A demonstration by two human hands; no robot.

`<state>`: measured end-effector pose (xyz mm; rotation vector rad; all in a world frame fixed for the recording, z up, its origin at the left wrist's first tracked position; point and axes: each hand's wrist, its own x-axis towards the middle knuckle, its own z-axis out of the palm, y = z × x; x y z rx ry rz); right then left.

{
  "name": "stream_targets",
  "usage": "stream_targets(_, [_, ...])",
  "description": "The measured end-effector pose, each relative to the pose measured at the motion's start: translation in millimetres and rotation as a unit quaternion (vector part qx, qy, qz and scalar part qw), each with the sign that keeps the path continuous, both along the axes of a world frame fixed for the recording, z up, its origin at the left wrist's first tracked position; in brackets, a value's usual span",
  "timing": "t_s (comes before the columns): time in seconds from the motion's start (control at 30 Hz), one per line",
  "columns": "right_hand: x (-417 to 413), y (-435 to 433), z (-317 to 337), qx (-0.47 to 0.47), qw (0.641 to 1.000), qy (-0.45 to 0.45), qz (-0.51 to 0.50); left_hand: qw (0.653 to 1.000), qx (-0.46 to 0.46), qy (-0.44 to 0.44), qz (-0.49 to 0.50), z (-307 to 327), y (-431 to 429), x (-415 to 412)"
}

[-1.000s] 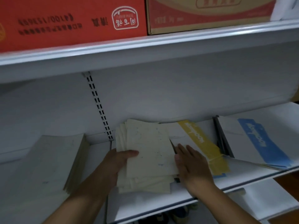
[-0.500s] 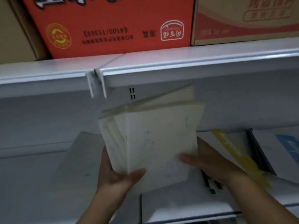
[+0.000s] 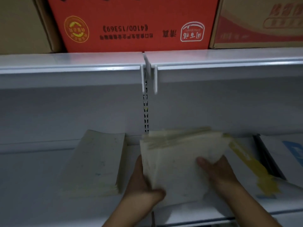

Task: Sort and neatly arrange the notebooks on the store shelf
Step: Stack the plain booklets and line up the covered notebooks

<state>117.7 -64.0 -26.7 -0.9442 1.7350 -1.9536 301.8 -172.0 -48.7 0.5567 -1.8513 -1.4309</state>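
Observation:
Both hands hold a fanned bundle of cream notebooks just above the white shelf, near its middle. My left hand grips the bundle's lower left corner, thumb over the front cover. On the bundle's right side, my right hand grips it with the thumb on the cover. A tidy stack of cream notebooks lies on the shelf to the left. To the right lie a notebook with a yellow stripe and one with a blue stripe.
The upper shelf overhangs close above and carries a red carton and brown cartons. A slotted upright runs down the back panel. A dark divider separates the yellow-striped and blue-striped notebooks.
The bundle lay on the shelf, then both hands lifted it upright, and now it has come down lower and flatter towards the shelf. The view has shifted left.

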Motion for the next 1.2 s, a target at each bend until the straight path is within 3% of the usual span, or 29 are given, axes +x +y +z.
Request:
stream_targets(0.17, [10.2, -13.6, 3.3, -0.013, 0.998, 0.052, -0.046, 0.998, 0.046, 0.032, 0.008, -3.0, -1.9, -8.7])
stream_targets(0.33, [-6.5, 0.6, 6.7, 0.018, 0.995, 0.064, 0.078, 0.997, 0.077, 0.027, 0.000, -2.5, -1.5, -10.7])
stream_targets(0.47, [4.8, -7.9, -10.1, -0.019, 0.997, 0.078, 0.006, 0.994, 0.064, 0.052, 0.073, -5.6, 0.3, -20.3])
stream_targets(0.53, [6.1, -10.4, -23.4, -0.016, 0.996, 0.082, -0.008, 0.995, 0.055, 0.030, 0.075, -8.4, -0.4, -22.9])
stream_targets(0.73, [-12.4, -6.1, -36.0, 0.096, 0.983, 0.098, 0.121, 0.994, -0.023, -0.103, 0.038, -8.4, -14.7, -13.7])
stream_targets(0.8, [-16.9, -9.1, -30.1, 0.109, 0.981, 0.071, 0.144, 0.991, -0.016, -0.127, 0.048, -0.9, -22.8, -18.2])
stream_targets(0.93, [-14.5, -27.9, -19.5, 0.148, 0.977, -0.045, 0.146, 0.983, 0.083, -0.161, 0.025, 38.6, -32.4, -13.2])
stream_targets(1.0, [-8.3, -40.8, -14.2, 0.207, 0.960, -0.101, 0.158, 0.982, 0.060, -0.178, 0.022, 59.7, -47.9, 12.8])
stream_targets(1.07, [-6.5, -55.8, -13.2, 0.244, 0.947, -0.127, 0.165, 0.980, 0.015, -0.150, 0.129, 77.9, -78.5, 50.1])
stream_targets(1.13, [-2.4, -68.1, -16.3, 0.269, 0.937, -0.149, 0.166, 0.954, -0.002, -0.150, 0.259, 84.2, -115.5, 92.6])
stream_targets(1.2, [2.1, -76.6, -22.9, 0.291, 0.928, -0.166, 0.162, 0.933, 0.059, -0.206, 0.289, 70.7, -144.6, 132.2])
